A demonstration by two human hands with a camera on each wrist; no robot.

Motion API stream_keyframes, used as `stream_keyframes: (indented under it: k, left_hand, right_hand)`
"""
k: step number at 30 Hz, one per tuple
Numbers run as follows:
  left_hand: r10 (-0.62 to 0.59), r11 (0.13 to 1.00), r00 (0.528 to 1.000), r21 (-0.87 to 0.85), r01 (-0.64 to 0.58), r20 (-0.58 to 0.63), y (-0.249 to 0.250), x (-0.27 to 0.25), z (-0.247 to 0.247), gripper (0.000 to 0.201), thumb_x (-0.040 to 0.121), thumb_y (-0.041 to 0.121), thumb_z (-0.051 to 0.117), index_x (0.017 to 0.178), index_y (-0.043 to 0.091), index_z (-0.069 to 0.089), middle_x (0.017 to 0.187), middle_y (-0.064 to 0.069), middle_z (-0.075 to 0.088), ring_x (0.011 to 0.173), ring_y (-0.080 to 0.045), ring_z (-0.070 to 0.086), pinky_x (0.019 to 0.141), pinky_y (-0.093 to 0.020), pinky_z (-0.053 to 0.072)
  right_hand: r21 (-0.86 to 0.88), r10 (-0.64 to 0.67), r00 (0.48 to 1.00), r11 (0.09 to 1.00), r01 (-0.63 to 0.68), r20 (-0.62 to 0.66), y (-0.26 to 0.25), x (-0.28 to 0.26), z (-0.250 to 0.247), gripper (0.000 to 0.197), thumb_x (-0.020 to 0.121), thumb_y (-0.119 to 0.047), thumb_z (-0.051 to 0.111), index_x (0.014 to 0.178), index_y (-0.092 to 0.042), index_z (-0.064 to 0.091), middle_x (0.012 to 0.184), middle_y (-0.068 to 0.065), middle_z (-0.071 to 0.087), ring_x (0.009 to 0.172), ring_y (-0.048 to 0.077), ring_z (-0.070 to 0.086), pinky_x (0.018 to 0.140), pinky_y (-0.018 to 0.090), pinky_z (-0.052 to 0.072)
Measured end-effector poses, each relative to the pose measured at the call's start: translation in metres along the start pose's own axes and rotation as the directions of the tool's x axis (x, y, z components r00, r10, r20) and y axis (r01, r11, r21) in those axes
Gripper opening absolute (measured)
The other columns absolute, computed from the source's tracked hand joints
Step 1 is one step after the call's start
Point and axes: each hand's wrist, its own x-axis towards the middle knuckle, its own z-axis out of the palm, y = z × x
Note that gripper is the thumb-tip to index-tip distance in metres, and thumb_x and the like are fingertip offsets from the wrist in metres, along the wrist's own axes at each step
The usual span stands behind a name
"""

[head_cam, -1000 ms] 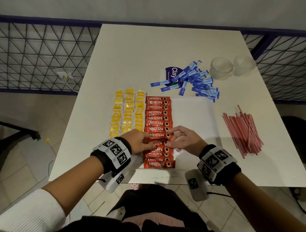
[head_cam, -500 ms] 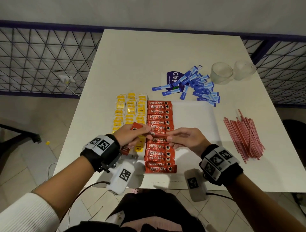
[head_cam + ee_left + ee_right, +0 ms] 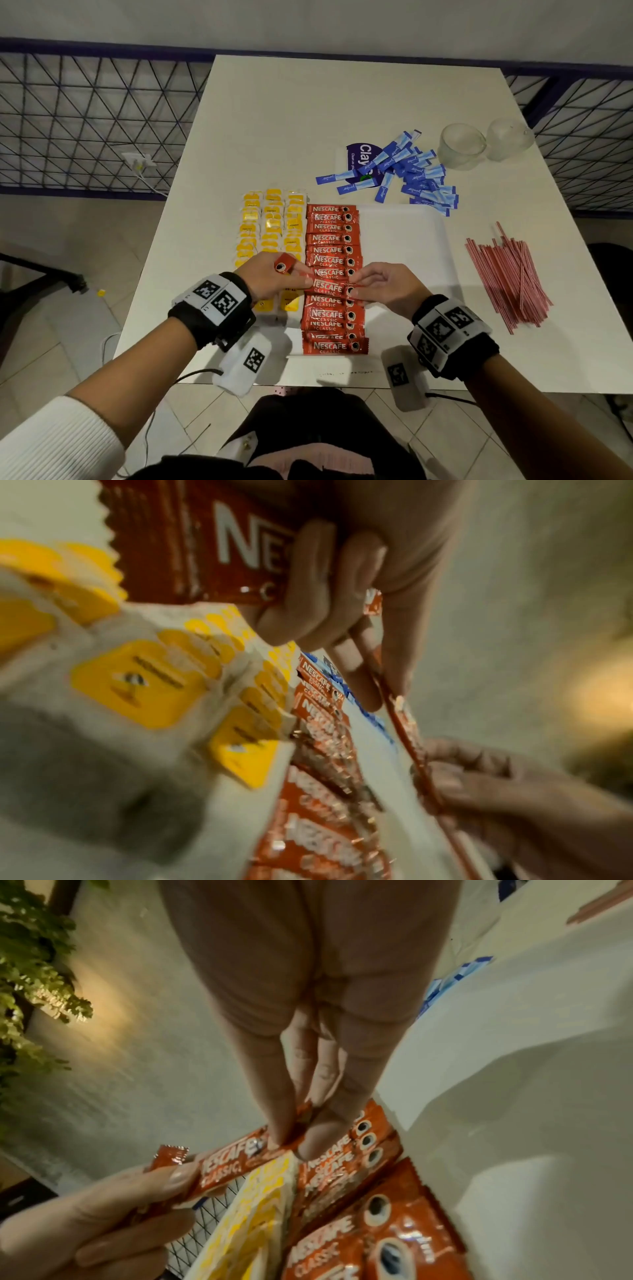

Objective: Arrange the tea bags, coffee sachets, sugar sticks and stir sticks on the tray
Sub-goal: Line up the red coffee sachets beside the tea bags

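The left hand's fingers [image 3: 359, 669] and thumb are clamped on one end of a red coffee sachet [image 3: 330, 287], and the right hand's fingers [image 3: 284, 1118] pinch its other end, holding it level across the red column at the frame's middle. The left hand [image 3: 270, 279] also keeps spare sachets [image 3: 205, 547] curled against its palm; one end sticks up above the knuckles. The right hand [image 3: 383, 286] reaches in from lower right, wrist raised.

Half a second ago the sachet sat slightly higher up the column and the left hand lay lower and further left; both hands have since closed in over the row.

The left wrist view shows the spare sachets' printed face, hidden from the head camera. The right wrist view shows the thumb and forefinger tips meeting on the sachet's edge.

On the tray [image 3: 404, 240] lie the coffee column [image 3: 334, 240] and, left of it, yellow tea bags [image 3: 272, 222]. Blue sugar sticks [image 3: 404, 171] are heaped on the surface [image 3: 308, 113] above the tray; red stir sticks [image 3: 507, 274] lie to the right.
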Motion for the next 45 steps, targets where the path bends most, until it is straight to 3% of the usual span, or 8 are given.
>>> stream_keyframes:
  k: [4, 9, 14, 20, 24, 30, 38, 45]
  left_hand:
    - [-0.016, 0.962, 0.997, 0.273, -0.004, 0.074, -0.011, 0.000, 0.007, 0.007, 0.079, 0.017, 0.072, 0.082, 0.021, 0.067, 0.084, 0.008, 0.067, 0.084, -0.009, 0.063, 0.082, -0.021, 0.049]
    - [-0.030, 0.863, 0.986, 0.501, -0.057, 0.164, -0.022, -0.001, 0.019, 0.010, 0.081, 0.022, 0.070, 0.077, 0.022, 0.061, 0.083, 0.011, 0.061, 0.084, -0.006, 0.057, 0.078, -0.015, 0.043]
    - [-0.032, 0.662, 0.975, 0.735, -0.143, 0.219, -0.023, -0.001, 0.024, 0.021, 0.087, 0.031, 0.061, 0.099, 0.013, 0.066, 0.104, 0.004, 0.057, 0.098, -0.015, 0.055, 0.092, -0.031, 0.044]
    - [-0.040, 0.487, 0.980, 0.861, -0.149, 0.193, -0.018, 0.000, 0.031, 0.028, 0.090, 0.040, 0.054, 0.109, 0.019, 0.057, 0.115, 0.004, 0.052, 0.104, -0.016, 0.051, 0.080, -0.028, 0.042]
    - [-0.014, 0.475, 0.987, 0.870, -0.134, 0.160, -0.016, 0.003, 0.032, 0.027, 0.088, 0.040, 0.057, 0.106, 0.018, 0.058, 0.113, 0.004, 0.056, 0.102, -0.015, 0.054, 0.079, -0.026, 0.043]
    - [-0.035, 0.546, 0.988, 0.831, -0.108, 0.152, -0.014, 0.002, 0.028, 0.027, 0.084, 0.042, 0.062, 0.099, 0.020, 0.057, 0.104, 0.004, 0.059, 0.093, -0.014, 0.055, 0.078, -0.027, 0.045]
    - [0.087, 0.666, 0.958, 0.699, -0.259, 0.271, 0.017, 0.003, 0.022, 0.029, 0.091, 0.024, 0.058, 0.117, 0.013, 0.059, 0.095, 0.000, 0.056, 0.083, -0.009, 0.046, 0.069, -0.017, 0.031]
    - [0.123, 0.771, 0.963, 0.588, -0.245, 0.240, 0.033, 0.007, 0.015, 0.027, 0.091, 0.029, 0.056, 0.109, 0.010, 0.061, 0.088, 0.004, 0.055, 0.081, -0.011, 0.050, 0.063, -0.013, 0.037]
  right_hand:
    - [0.049, 0.070, 0.991, 0.996, -0.076, 0.111, 0.009, -0.004, -0.004, 0.011, 0.079, 0.003, 0.065, 0.078, -0.007, 0.061, 0.081, 0.006, 0.065, 0.064, 0.012, 0.064, 0.060, 0.021, 0.055]
    - [0.038, 0.120, 0.980, 0.991, -0.127, 0.159, 0.025, -0.008, -0.001, 0.010, 0.075, 0.005, 0.068, 0.078, -0.004, 0.063, 0.070, 0.007, 0.064, 0.055, 0.011, 0.062, 0.050, 0.018, 0.052]
    - [-0.169, 0.105, 0.992, 0.981, -0.092, 0.071, 0.034, -0.009, 0.006, 0.012, 0.076, -0.003, 0.072, 0.078, -0.015, 0.069, 0.073, 0.004, 0.064, 0.056, 0.012, 0.059, 0.047, 0.016, 0.048]
    - [-0.267, 0.106, 0.994, 0.959, -0.099, 0.011, 0.032, -0.009, 0.012, 0.007, 0.078, -0.006, 0.070, 0.080, -0.013, 0.069, 0.079, 0.003, 0.066, 0.068, 0.018, 0.060, 0.043, 0.012, 0.044]
    - [-0.300, 0.039, 0.999, 0.953, -0.041, -0.011, 0.032, -0.010, 0.013, 0.017, 0.079, -0.004, 0.068, 0.096, 0.000, 0.069, 0.083, -0.001, 0.062, 0.062, 0.001, 0.051, 0.043, 0.003, 0.037]
    - [-0.322, 0.033, 0.999, 0.946, -0.042, -0.036, 0.032, -0.010, 0.011, 0.020, 0.079, -0.006, 0.069, 0.098, -0.004, 0.066, 0.068, -0.009, 0.054, 0.061, 0.001, 0.048, 0.044, 0.002, 0.037]
    - [-0.116, -0.155, 0.987, 0.981, 0.158, 0.034, -0.010, -0.013, 0.015, 0.025, 0.077, -0.018, 0.071, 0.090, -0.033, 0.056, 0.073, -0.001, 0.054, 0.065, 0.011, 0.050, 0.064, 0.021, 0.045]
    - [-0.176, -0.279, 0.958, 0.948, 0.264, -0.065, -0.032, -0.004, 0.012, 0.020, 0.081, -0.018, 0.068, 0.071, -0.028, 0.054, 0.069, -0.008, 0.055, 0.061, 0.008, 0.047, 0.064, 0.023, 0.044]
